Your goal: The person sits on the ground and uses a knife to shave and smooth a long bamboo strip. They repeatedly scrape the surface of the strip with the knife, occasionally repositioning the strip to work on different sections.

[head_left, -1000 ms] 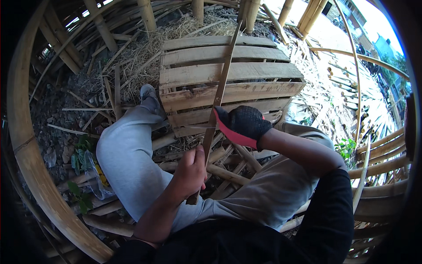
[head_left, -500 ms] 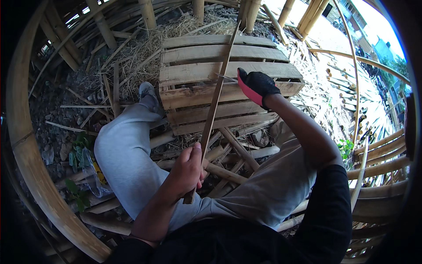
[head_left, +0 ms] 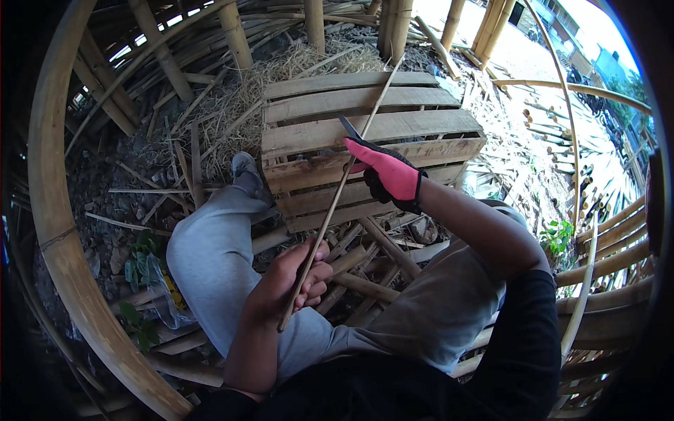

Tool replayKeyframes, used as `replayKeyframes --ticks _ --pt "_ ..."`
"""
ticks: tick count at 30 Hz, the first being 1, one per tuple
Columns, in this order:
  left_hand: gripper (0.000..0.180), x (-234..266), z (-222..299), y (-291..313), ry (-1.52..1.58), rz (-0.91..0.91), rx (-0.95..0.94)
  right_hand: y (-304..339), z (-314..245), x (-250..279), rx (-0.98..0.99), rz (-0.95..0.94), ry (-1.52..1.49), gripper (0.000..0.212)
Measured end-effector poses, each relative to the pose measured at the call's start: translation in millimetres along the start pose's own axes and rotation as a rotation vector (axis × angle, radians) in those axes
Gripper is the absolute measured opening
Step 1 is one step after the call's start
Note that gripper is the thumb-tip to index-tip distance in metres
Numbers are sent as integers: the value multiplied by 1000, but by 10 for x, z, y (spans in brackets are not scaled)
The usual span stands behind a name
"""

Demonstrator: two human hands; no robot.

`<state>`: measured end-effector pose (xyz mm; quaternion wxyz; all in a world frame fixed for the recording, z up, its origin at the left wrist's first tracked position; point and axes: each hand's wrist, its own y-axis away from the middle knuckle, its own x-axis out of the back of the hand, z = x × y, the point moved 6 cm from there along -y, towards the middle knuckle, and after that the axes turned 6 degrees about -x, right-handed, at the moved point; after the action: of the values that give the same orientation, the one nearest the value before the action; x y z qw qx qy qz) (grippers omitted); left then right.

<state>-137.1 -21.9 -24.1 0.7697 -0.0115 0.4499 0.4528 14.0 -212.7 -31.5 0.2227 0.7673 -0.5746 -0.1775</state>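
Observation:
A long, thin bamboo strip (head_left: 324,223) slants up and away over a slatted wooden crate (head_left: 372,126), its narrow edge toward me. My bare left hand (head_left: 302,272) is closed round the strip near its lower end. My right hand (head_left: 385,172), in a pink and black glove, is closed on a knife, with its fingertips against the strip further up. The knife's blade (head_left: 347,126) sticks out past the fingers, beside the strip. The handle is hidden in the glove.
Bamboo poles (head_left: 361,282) and offcuts lie between my legs. A thick curved bamboo pole (head_left: 70,281) runs along the left. Dry shavings (head_left: 281,74) are heaped behind the crate. Upright bamboo posts (head_left: 314,27) stand at the back, and cut bamboo lies at the right.
The strip has turned from its wide face to its narrow edge. My right hand has moved left and nearer, rolling over so the glove's pink side shows, and now touches the strip.

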Motion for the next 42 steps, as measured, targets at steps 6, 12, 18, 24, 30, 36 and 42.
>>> replayKeyframes --ticks 6,12,18,24,30,36,42 --pt "33 83 1 -65 -9 -88 1 -103 123 -105 6 45 -212 55" --pt "32 198 57 -169 -51 61 -109 117 152 -496 -20 -48 -103 51" --pt "29 256 58 -146 65 -37 -30 154 -22 -523 401 -63 789 41" --pt "28 267 98 -100 59 2 4 303 -101 -483 772 60 1271 40" --pt "29 252 9 -137 15 5 49 818 50 -782 839 116 1370 43" --pt "30 176 -76 -156 -42 65 43 886 63 -843 912 124 1534 33" --pt "31 203 -131 -204 62 7 71 494 -101 -410 865 323 1585 29"
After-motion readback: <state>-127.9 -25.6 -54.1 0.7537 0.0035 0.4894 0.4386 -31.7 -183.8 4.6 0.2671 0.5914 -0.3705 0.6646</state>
